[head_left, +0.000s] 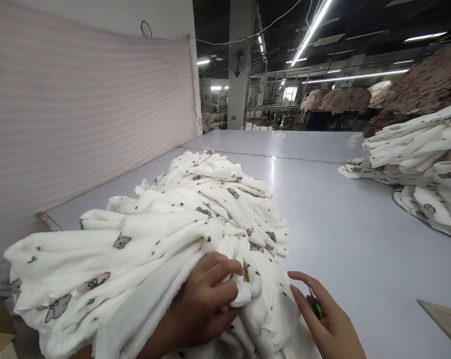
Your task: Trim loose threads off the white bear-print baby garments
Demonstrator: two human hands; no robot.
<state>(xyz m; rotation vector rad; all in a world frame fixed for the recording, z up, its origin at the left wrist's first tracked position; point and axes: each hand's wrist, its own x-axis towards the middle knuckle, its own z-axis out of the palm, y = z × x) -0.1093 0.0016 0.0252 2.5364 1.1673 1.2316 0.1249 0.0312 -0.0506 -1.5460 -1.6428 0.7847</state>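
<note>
A heap of white fleece pieces (180, 219) printed with small grey-pink bows and cats lies on the grey table (341, 239) in front of me. My left hand (205, 304) is closed, pinching a fold of that white fabric at the near edge of the heap. My right hand (324, 319) hovers just right of the heap, fingers stretched toward the fabric, with a small green tool (317, 306) held against the palm.
A second pile of the same white printed fabric (415, 164) sits at the right. Brown fabric heaps (415, 85) rise behind it. A pink striped cloth (79, 119) hangs along the left. A wooden board corner (444, 319) lies at the lower right.
</note>
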